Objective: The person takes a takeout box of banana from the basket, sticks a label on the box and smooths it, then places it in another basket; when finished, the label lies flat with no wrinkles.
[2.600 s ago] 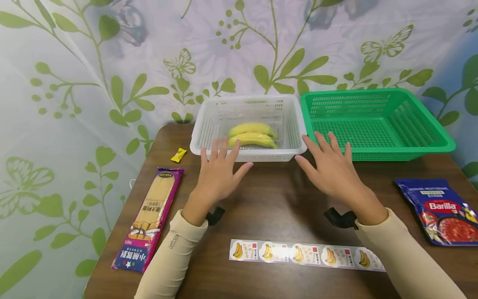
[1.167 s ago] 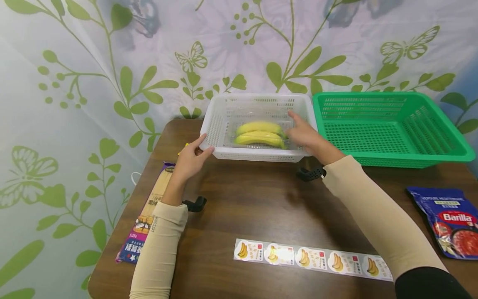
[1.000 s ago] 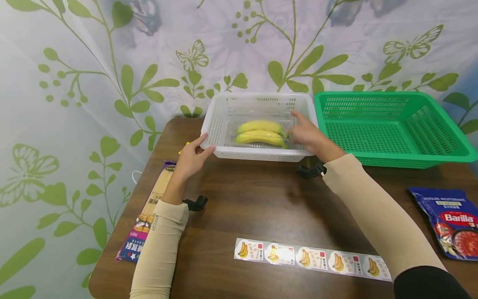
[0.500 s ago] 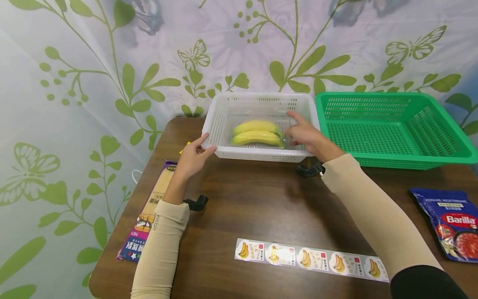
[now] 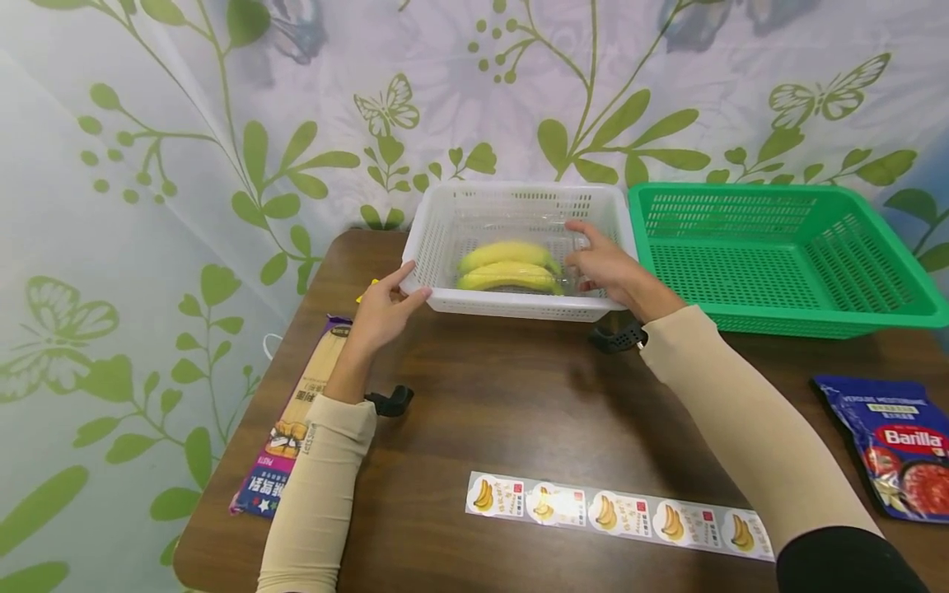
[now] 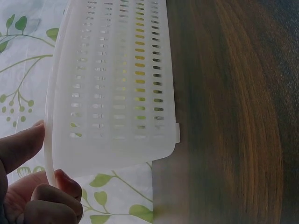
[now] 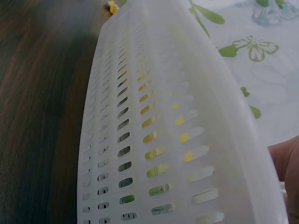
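Note:
Two yellow bananas point(image 5: 510, 273) lie in a clear plastic box point(image 5: 511, 221) inside the white plastic basket point(image 5: 511, 303). My left hand point(image 5: 381, 313) pinches the basket's front left corner. In the left wrist view, the thumb and curled fingers of that hand point(image 6: 46, 196) sit either side of the rim. My right hand point(image 5: 611, 268) reaches over the right side of the basket and grips the right end of the clear box, index finger stretched toward the back. From the right wrist view, the basket wall point(image 7: 149, 107) hides most of this hand point(image 7: 286, 161).
A green basket point(image 5: 786, 311) stands against the white one on the right. Pasta point(image 5: 304, 403) lies at left by a small yellow packet point(image 5: 365, 290), partly hidden. A banana sticker strip point(image 5: 619, 515) lies in front; a blue Barilla pouch point(image 5: 890, 449) lies right.
Both hands have come from above the table to the white basket, left at its corner, right inside it. Over the last second the clear box has slid slightly left with the right hand.

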Motion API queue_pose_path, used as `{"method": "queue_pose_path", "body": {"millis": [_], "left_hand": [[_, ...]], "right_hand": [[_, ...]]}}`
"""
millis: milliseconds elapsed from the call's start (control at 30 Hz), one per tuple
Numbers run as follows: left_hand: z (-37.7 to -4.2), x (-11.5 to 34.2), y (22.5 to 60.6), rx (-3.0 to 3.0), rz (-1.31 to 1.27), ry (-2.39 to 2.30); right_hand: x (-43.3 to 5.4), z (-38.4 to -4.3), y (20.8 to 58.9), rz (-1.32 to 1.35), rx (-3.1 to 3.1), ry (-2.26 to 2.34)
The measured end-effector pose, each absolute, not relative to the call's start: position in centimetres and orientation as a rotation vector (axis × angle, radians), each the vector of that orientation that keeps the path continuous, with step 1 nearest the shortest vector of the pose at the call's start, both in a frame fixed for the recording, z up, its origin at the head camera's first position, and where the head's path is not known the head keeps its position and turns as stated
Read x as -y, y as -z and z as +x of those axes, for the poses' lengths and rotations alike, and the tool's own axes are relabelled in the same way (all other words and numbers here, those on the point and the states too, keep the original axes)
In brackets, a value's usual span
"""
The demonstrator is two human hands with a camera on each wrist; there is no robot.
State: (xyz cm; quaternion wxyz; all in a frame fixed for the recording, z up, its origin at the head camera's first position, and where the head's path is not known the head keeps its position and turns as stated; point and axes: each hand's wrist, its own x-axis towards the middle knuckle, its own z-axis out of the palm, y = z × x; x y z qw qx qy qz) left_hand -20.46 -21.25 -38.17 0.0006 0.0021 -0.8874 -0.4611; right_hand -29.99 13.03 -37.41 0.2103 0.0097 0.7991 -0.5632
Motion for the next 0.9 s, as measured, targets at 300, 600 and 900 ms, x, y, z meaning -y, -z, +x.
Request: {"method": "queue_pose_path", "body": {"millis": [300, 600, 900], "left_hand": [[-20.4, 21.0, 38.1, 2.795, 0.033, 1.456], [-20.4, 21.0, 37.9, 2.788, 0.036, 1.459], [-20.5, 21.1, 37.8, 2.789, 0.029, 1.451]], "right_hand": [[-13.2, -29.7, 37.3, 0.007, -2.241, 1.595], [-13.2, -29.3, 36.9, -0.009, -2.281, 1.607], [-13.3, -28.8, 36.0, -0.023, -2.243, 1.676]]}}
